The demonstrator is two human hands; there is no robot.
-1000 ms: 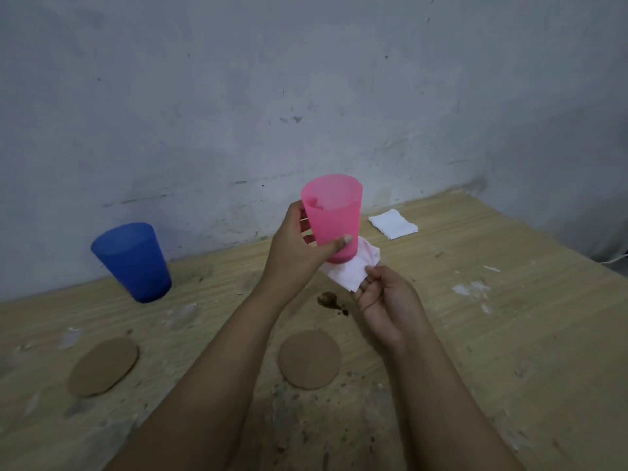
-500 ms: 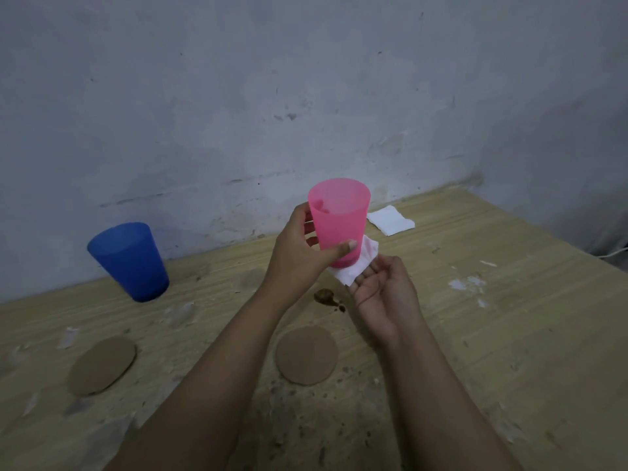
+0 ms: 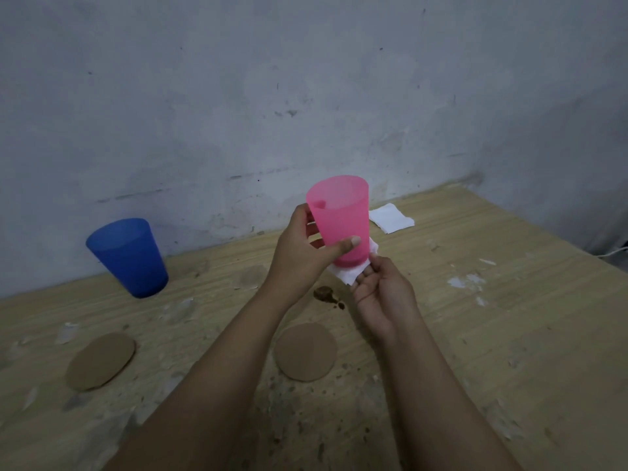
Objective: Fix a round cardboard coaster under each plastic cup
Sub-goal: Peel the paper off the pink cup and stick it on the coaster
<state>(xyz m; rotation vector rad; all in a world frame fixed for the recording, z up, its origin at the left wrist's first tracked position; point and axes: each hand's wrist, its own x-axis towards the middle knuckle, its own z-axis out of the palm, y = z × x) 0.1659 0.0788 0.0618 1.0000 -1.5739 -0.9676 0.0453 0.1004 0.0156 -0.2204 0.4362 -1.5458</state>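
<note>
Hands meet above the middle of the wooden table (image 3: 492, 334), both bare. Her or his left hand (image 3: 302, 253) is wrapped round a pink plastic cup (image 3: 341, 219), thumb across the front and fingers behind, holding it upright and clear of the tabletop. Right hand (image 3: 384, 294) is cupped just under the cup's base, fingers pinching a piece of white tissue (image 3: 350, 273) against the bottom of the cup. A folded white tissue (image 3: 390, 217) lies farther back near the grey wall (image 3: 306, 96). Directly below the forearms sits one round cardboard coaster (image 3: 305, 351), flat on the table, with a dark brown blob (image 3: 326, 294) on the wood between it and the hands. Off to the left a blue plastic cup (image 3: 127, 256) stands upright by the wall, and a second cardboard coaster (image 3: 100, 361) lies nearer, well apart from it.
</note>
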